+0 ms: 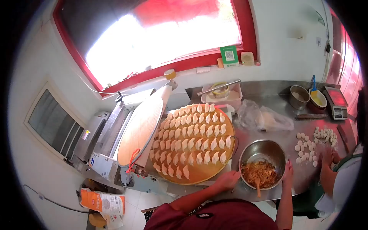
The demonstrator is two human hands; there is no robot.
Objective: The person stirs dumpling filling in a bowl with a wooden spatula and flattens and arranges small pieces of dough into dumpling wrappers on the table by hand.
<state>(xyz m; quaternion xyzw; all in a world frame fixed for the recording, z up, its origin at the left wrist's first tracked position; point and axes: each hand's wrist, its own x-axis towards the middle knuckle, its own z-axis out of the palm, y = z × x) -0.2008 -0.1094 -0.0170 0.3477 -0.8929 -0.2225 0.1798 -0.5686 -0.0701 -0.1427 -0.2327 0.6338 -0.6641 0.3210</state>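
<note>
Left hand (228, 180) and right hand (288, 171) are gripping the bowl (263, 150) near the counter (247, 191)'s front edge; dumplings (214, 145) are covering the board (205, 173), filling (269, 171) and dough (300, 148) remaining.

Glossy metal bowl (251, 153); seemingly wooden spoon (258, 184).

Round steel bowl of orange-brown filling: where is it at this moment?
In the head view, right of centre, the round steel bowl is between the left hand and right hand, just right of the round wooden board of dumplings.
</note>
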